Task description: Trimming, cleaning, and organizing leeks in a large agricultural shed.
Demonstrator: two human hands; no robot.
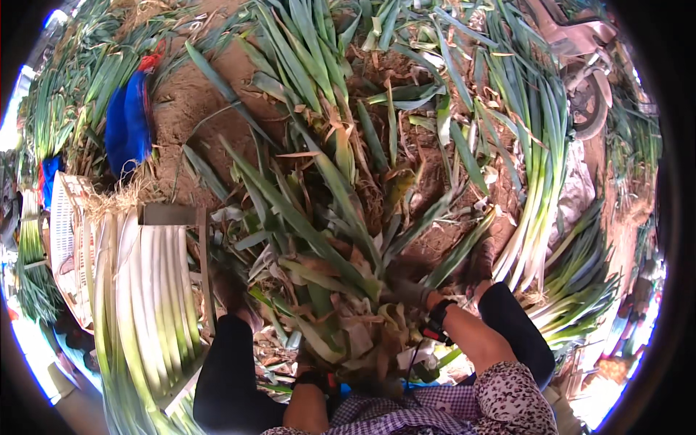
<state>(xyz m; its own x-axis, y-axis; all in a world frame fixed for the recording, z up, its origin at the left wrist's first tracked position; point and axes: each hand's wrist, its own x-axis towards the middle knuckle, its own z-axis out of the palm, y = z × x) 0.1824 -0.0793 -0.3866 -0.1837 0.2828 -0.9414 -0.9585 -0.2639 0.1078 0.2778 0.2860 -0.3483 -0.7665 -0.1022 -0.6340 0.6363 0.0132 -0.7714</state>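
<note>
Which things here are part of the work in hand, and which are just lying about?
In hand:
- right hand, gloved, gripping the leek leaves
- left hand, mostly hidden under the leaves; grip unclear
- cleaned white leeks stacked at the person's left
- untrimmed leeks at the right

Lying about:
- blue cloth
- motorbike
- leaf scraps on the soil

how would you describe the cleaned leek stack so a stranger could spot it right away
Start at the dirt ground strewn with green leaves, then look to the person's left. There the cleaned leek stack lies in a wooden frame. Unlike the leafy, untrimmed leeks on the right, its pale stalks are neatly aligned.
</note>
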